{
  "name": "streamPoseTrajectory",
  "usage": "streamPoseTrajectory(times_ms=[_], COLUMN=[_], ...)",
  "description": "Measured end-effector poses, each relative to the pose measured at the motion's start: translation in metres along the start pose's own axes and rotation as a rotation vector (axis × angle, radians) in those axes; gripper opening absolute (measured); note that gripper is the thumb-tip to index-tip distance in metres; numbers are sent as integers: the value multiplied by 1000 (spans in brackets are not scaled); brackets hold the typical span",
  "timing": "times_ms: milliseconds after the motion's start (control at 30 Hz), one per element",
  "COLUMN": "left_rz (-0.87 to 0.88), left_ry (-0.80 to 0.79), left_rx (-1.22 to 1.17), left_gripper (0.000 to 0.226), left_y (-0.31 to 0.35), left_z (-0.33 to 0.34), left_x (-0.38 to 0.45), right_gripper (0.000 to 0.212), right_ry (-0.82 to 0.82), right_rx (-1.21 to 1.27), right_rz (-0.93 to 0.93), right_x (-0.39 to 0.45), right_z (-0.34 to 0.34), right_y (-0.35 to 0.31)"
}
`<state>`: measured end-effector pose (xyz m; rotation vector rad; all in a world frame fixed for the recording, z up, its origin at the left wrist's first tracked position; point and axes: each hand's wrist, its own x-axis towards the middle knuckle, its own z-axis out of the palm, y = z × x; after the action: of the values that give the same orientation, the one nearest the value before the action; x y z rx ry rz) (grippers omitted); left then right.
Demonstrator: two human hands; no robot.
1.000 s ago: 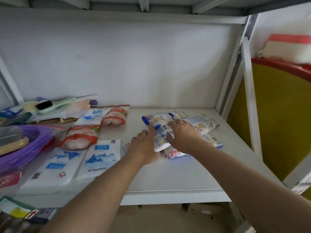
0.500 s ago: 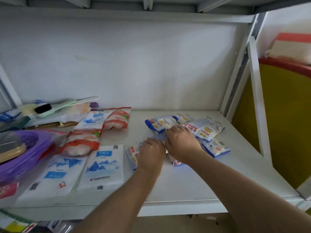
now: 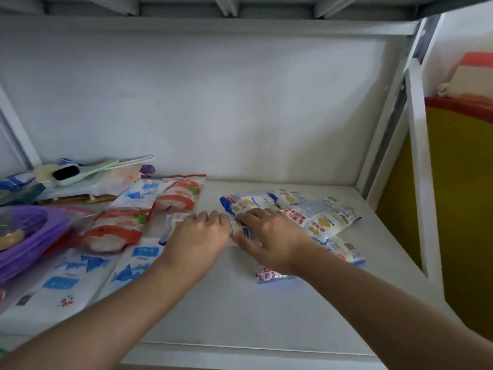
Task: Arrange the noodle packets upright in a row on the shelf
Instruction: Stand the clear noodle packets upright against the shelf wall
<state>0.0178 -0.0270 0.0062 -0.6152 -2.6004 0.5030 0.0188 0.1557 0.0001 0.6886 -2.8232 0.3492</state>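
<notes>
Left hand (image 3: 196,237), right hand (image 3: 272,236): both flat, fingers extended, pressing noodle packets (image 3: 317,221) lying on shelf (image 3: 240,316); red label text unreadable.

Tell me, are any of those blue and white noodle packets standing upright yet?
No. The noodle packets all lie flat in a loose pile on the shelf, under both hands.

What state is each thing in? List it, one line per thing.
Noodle packets: lying flat in a loose pile, none upright.
Left hand: palm down on a packet.
Right hand: palm down on the pile.
Red-banded pouches: lying flat.
Blue-printed bags: lying flat, side by side.
Shelf: front bare.
</notes>
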Motion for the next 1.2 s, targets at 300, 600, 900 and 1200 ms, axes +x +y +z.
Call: streamPoseTrajectory(times_ms=[300, 600, 900, 1200], left_rz=[176, 257, -126, -472], left_ry=[395, 531, 561, 265], left_rx=[104, 114, -203, -1667], left_gripper=[35, 42, 75, 36], left_y=[-44, -72, -77, -47], left_z=[-8, -15, -20, 15], left_x=[-2, 27, 60, 74], right_gripper=[48, 41, 40, 37], right_ry=[-198, -572, -251, 56], right_rx=[523, 1220, 1527, 1610], right_rz=[254, 300, 157, 192], right_x=[43, 40, 64, 93], right_z=[-39, -45, -2, 10], right_y=[8, 26, 16, 24])
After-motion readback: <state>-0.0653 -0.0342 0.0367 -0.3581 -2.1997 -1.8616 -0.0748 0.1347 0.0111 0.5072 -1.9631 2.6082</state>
